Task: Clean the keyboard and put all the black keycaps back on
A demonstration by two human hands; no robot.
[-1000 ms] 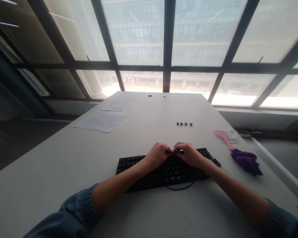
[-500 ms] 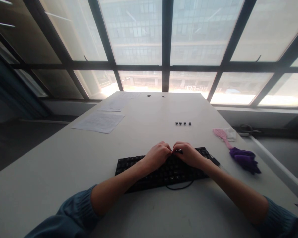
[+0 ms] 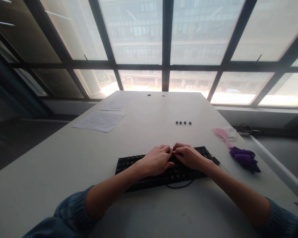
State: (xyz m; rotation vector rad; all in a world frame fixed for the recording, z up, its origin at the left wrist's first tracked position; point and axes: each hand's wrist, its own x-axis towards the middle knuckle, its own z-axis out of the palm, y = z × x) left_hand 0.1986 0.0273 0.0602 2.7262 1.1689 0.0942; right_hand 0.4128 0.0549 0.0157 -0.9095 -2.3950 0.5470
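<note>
A black keyboard (image 3: 130, 162) lies flat in front of me, its middle covered by my hands. My left hand (image 3: 159, 160) rests over it with the thumb stretched out to the right, apart from the bent fingers; nothing shows in its grasp. Its fingertips meet those of my right hand (image 3: 187, 154) near the keyboard's back edge. The right thumb and index finger are pinched together on a small thing with a thin wire-like edge, too small to make out. Beyond the hands, several small black keycaps (image 3: 185, 122) stand in a row on the white table (image 3: 144, 129).
Paper sheets (image 3: 99, 121) lie at the left. On the right are a pink brush-like item (image 3: 221, 133), a white cloth (image 3: 230, 134) and a crumpled purple cloth (image 3: 244, 159). A black cable (image 3: 180, 187) loops out at the keyboard's front edge. Large windows stand behind the table.
My left thumb has come away from the pinch and stretched toward me over the keys. The right hand stays nearly in place, still pinched.
</note>
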